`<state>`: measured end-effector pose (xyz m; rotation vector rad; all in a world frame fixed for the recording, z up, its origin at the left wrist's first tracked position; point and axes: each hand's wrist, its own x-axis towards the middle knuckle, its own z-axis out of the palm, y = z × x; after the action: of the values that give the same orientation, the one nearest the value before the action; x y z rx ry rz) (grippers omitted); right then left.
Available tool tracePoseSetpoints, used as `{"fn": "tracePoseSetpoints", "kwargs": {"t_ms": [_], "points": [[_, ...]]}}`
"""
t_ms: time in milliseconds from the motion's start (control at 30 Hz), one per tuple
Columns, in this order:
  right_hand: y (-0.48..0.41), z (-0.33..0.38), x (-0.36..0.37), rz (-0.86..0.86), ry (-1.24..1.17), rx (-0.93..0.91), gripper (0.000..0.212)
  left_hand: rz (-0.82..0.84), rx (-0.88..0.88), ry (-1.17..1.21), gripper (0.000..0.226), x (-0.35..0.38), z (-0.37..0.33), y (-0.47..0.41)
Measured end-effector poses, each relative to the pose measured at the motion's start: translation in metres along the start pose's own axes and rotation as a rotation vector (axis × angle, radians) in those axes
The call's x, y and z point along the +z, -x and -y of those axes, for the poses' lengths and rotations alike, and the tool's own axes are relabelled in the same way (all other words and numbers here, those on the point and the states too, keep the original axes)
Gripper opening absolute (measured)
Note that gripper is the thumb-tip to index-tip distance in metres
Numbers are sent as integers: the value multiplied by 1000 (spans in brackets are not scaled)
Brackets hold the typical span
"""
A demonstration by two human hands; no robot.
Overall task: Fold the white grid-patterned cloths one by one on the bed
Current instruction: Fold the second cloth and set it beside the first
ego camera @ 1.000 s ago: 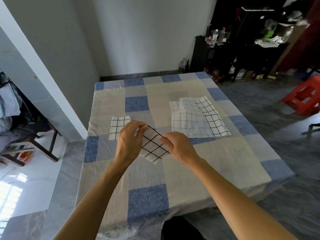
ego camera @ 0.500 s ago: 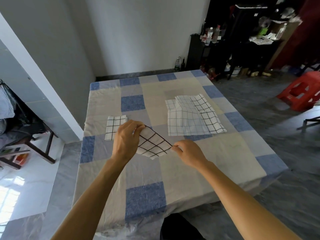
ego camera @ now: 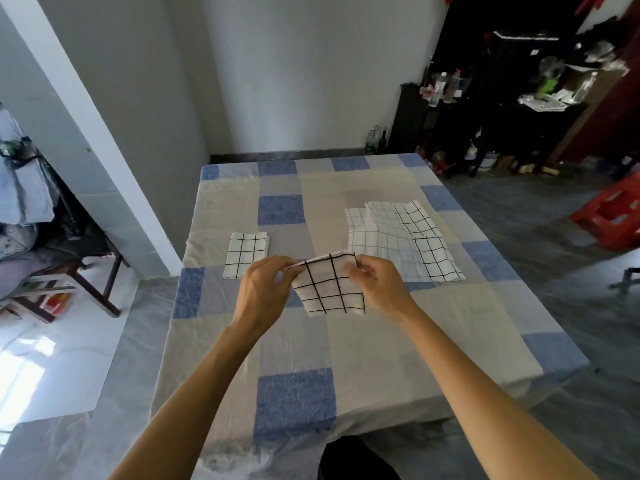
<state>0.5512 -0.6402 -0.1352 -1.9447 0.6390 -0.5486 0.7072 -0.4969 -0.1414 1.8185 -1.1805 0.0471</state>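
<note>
Two hands share one piece: the left hand (ego camera: 265, 289) and right hand (ego camera: 377, 285) pinch the top corners of the half-folded grid cloth (ego camera: 329, 289) over the bed (ego camera: 363, 358), likely to square its edges. A folded cloth (ego camera: 246, 254) lies left, the unfolded pile (ego camera: 398, 240) right.

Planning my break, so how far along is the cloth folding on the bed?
One folded cloth lies at the left of the bed. The left hand and right hand pinch the top corners of a partly folded cloth. An overlapping pile of flat cloths at the right is left to fold.
</note>
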Motion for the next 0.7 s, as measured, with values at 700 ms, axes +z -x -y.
{"fn": "tracePoseSetpoints", "kwargs": {"t_ms": [700], "points": [[-63,-13,-3,-36,314,-75,13,9,-106,-44,15,18,27,-48]]}}
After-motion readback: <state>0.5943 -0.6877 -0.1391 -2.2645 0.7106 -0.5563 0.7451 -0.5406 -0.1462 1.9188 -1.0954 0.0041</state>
